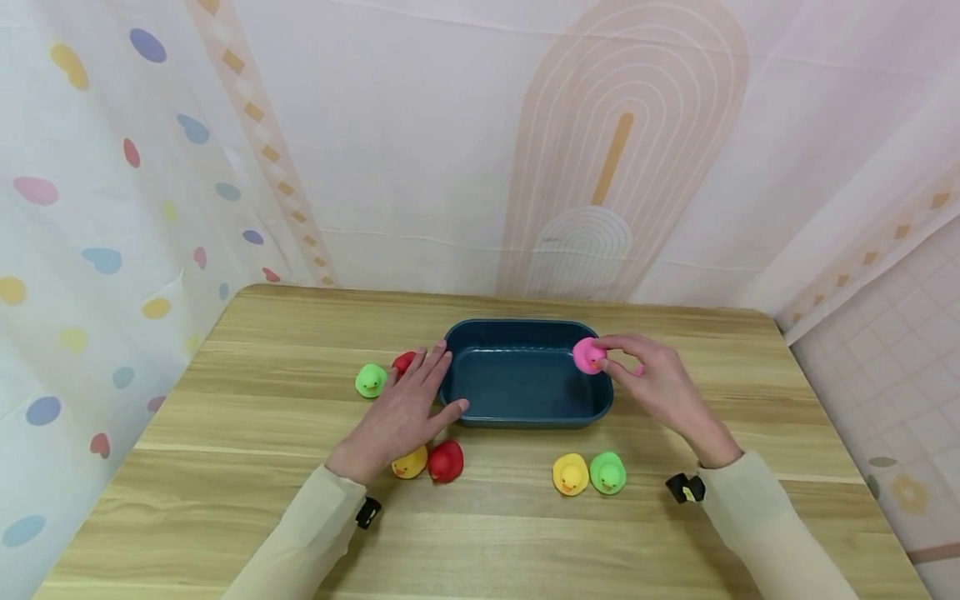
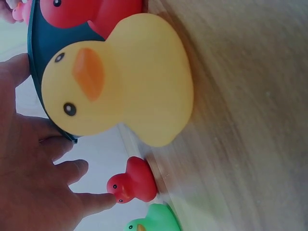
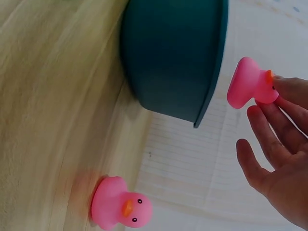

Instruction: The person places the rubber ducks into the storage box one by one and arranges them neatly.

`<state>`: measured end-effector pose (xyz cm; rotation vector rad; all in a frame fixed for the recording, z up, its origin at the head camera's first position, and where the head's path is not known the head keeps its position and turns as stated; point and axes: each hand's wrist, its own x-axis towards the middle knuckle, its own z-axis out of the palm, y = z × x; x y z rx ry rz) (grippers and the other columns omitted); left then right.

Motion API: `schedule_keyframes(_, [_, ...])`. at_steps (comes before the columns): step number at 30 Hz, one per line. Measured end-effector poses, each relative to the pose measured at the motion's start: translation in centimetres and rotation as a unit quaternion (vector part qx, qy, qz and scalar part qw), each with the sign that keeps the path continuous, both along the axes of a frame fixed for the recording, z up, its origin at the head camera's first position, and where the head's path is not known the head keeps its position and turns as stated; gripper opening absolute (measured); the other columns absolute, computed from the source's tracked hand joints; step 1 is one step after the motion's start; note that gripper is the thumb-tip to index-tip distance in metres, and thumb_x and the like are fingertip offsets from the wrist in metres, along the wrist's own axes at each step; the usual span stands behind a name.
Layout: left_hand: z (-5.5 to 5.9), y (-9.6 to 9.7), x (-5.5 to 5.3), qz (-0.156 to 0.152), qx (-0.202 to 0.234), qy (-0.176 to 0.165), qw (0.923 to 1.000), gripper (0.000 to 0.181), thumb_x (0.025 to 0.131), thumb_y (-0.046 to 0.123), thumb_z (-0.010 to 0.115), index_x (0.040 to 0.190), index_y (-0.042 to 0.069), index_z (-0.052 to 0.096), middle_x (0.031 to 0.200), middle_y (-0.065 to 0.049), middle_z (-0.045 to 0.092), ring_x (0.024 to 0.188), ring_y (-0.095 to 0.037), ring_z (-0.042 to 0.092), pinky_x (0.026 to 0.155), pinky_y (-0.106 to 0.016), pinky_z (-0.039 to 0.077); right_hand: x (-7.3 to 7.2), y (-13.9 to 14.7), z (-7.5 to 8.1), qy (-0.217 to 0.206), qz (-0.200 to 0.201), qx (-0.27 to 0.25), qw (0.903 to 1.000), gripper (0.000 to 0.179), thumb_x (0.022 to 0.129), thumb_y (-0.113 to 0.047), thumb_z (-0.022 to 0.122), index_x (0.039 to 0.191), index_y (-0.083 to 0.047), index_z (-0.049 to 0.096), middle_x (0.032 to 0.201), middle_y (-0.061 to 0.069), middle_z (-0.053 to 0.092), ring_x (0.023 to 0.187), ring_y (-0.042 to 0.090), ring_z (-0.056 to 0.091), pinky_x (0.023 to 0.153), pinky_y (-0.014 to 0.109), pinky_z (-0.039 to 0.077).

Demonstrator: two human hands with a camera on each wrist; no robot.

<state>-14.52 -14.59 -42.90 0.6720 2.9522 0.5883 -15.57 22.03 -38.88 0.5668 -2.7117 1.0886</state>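
Note:
A dark teal rectangular tub (image 1: 525, 379) stands on the table. My right hand (image 1: 660, 379) pinches a pink rubber duck (image 1: 588, 356) by its head between thumb and fingers, above the tub's right rim. In the right wrist view that duck hangs clear of the tub. My left hand (image 1: 405, 408) rests with spread, straight fingers on the tub's left rim. Around the left hand are a yellow duck (image 2: 130, 77), a red duck (image 1: 446, 462), a second red duck (image 2: 134, 180) and a green duck (image 1: 371, 381).
Another pink duck (image 3: 120, 204) sits on the table right of the tub, mostly hidden by the right hand in the head view. In front of the tub stand a yellow duck (image 1: 571, 474) and a green duck (image 1: 607, 472). A patterned curtain (image 1: 420, 150) hangs behind the table.

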Motion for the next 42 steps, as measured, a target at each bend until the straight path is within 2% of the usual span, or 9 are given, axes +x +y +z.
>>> schedule_keyframes(5, [0.0, 0.0, 0.0, 0.001, -0.001, 0.001, 1.0000, 0.084, 0.103, 0.054, 0.055, 0.162, 0.001, 0.029, 0.172, -0.013, 0.016, 0.156, -0.041, 0.017, 0.120, -0.069, 0.016, -0.7, -0.2, -0.3, 0.014, 0.024, 0.019, 0.9994, 0.029, 0.095, -0.011, 0.077, 0.123, -0.005, 0.074, 0.126, 0.013, 0.072, 0.119, 0.034, 0.066, 0.100, 0.054, 0.054])
schedule_keyframes(12, [0.0, 0.0, 0.0, 0.001, -0.001, 0.003, 1.0000, 0.084, 0.103, 0.054, 0.056, 0.162, 0.001, 0.029, 0.172, -0.013, 0.016, 0.156, -0.041, 0.017, 0.120, -0.069, 0.017, -1.7, -0.5, -0.8, 0.012, 0.032, 0.043, 0.9985, 0.030, 0.097, -0.013, 0.075, 0.125, -0.004, 0.074, 0.128, 0.015, 0.071, 0.123, 0.035, 0.064, 0.104, 0.055, 0.051])
schedule_keyframes(30, [-0.1, 0.0, -0.1, 0.001, -0.003, 0.004, 1.0000, 0.085, 0.102, 0.056, 0.055, 0.162, 0.002, 0.029, 0.172, -0.012, 0.015, 0.156, -0.040, 0.018, 0.120, -0.068, 0.017, -3.8, -1.0, -2.0, 0.060, 0.079, 0.095, 0.9906, 0.028, 0.094, -0.008, 0.077, 0.121, -0.002, 0.075, 0.117, 0.013, 0.075, 0.111, 0.033, 0.069, 0.099, 0.053, 0.054])
schedule_keyframes(42, [0.0, 0.0, 0.0, 0.000, -0.005, 0.002, 1.0000, 0.085, 0.102, 0.055, 0.056, 0.162, 0.002, 0.029, 0.172, -0.013, 0.016, 0.156, -0.041, 0.018, 0.120, -0.069, 0.016, -4.6, -1.2, -2.7, 0.035, 0.091, 0.106, 0.9896, 0.024, 0.094, -0.009, 0.077, 0.118, -0.004, 0.076, 0.113, 0.010, 0.076, 0.102, 0.027, 0.070, 0.094, 0.048, 0.057])
